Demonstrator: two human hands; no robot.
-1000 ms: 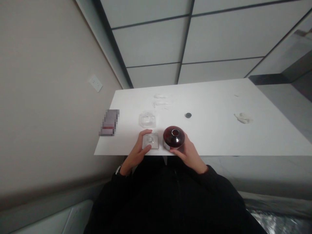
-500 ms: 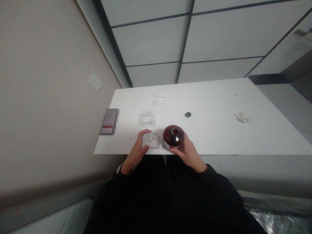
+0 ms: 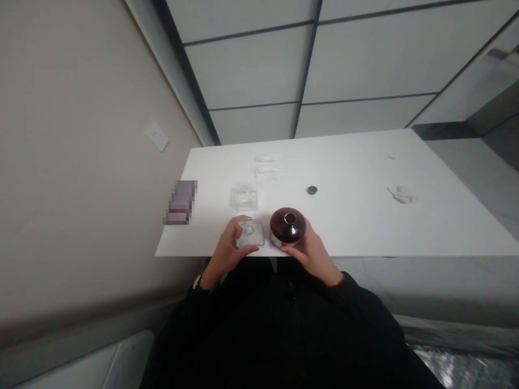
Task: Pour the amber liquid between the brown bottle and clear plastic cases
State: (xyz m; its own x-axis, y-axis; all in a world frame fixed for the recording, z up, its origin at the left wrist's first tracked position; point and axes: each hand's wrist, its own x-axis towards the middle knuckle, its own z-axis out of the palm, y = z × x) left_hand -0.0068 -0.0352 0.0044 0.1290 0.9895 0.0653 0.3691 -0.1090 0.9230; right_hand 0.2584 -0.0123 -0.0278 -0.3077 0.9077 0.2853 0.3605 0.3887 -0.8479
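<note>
red jar point(image 3: 286, 232) stands upright, opening up, right grip point(image 3: 315, 249) curled partway round it, left grip point(image 3: 226, 249) holding clear box point(image 3: 254, 236).

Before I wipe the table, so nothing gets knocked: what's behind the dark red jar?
Beyond the jar, slightly right, a small dark disc lies on the white table; whatever the jar covers cannot be seen.

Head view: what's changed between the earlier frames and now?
Left hand shifted its grip: the thumb moved right, now along the near edge of the clear square piece, and a finger now shows at its left side. Nothing newly grabbed or let go. Right hand still holds the dark red bottle; clear box and dark disc stayed put.
</note>
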